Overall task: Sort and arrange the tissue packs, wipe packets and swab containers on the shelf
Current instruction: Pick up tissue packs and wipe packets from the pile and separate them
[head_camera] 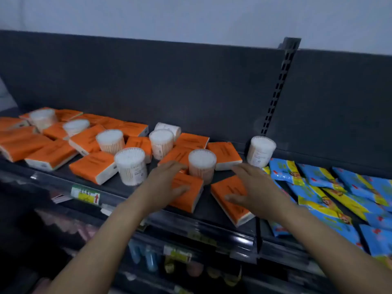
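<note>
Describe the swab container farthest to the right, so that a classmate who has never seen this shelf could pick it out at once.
Find the slotted metal upright that splits the dark back panel. At its foot stands a clear round swab container packed with white-tipped swabs. It alone sits next to the blue wipe packets; the other swab containers stand among orange tissue packs.

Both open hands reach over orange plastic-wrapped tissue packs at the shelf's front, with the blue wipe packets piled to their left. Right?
Not quite: the head view shows the blue-and-yellow flat wipe packets piled to the right of the hands. The rest holds: left hand and right hand are open over orange plastic-wrapped tissue packs at the front of the dark shelf.
</note>
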Demonstrator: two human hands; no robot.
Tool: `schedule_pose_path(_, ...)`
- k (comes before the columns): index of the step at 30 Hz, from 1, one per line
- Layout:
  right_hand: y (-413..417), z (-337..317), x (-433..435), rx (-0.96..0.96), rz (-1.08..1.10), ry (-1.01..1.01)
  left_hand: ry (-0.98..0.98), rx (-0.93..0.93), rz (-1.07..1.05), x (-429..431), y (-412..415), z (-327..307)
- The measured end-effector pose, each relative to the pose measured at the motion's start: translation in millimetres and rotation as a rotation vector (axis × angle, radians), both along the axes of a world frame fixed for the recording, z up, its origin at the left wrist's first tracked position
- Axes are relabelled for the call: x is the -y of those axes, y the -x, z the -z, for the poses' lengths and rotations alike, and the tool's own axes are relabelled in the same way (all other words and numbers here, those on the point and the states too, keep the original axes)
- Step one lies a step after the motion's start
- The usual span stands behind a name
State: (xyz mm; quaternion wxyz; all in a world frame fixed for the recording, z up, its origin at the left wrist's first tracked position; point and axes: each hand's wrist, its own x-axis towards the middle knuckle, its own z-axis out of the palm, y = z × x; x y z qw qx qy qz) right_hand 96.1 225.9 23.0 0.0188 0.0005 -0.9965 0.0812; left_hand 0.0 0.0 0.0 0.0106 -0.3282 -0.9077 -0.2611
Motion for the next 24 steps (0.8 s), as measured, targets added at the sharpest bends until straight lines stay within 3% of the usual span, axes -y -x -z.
schedule_pose_path(7, 21.2, 14.9, -8.8, 0.285, 0.119, -0.046, 0.231, 0.155, -0.042, -0.7, 16.8, 14.4)
schedule_pose_path(13, 32.3, 21.3, -6.6, 0.339, 0.159, -0.039, 0.331, 0.341, -0.046, -3.8, 27.5, 9.6)
schedule_pose_path(17, 34.7, 25.3, -1.8, 0.422, 0.25, 0.025, 0.371, 0.392, -0.036, -9.2, 35.7, 3.5)
schedule_pose_path(24, 32.3, 10.1, 13.4, 0.362, 0.297, 0.174, 0.351, 0.4, 0.012, -0.6, 50.7, 2.5)
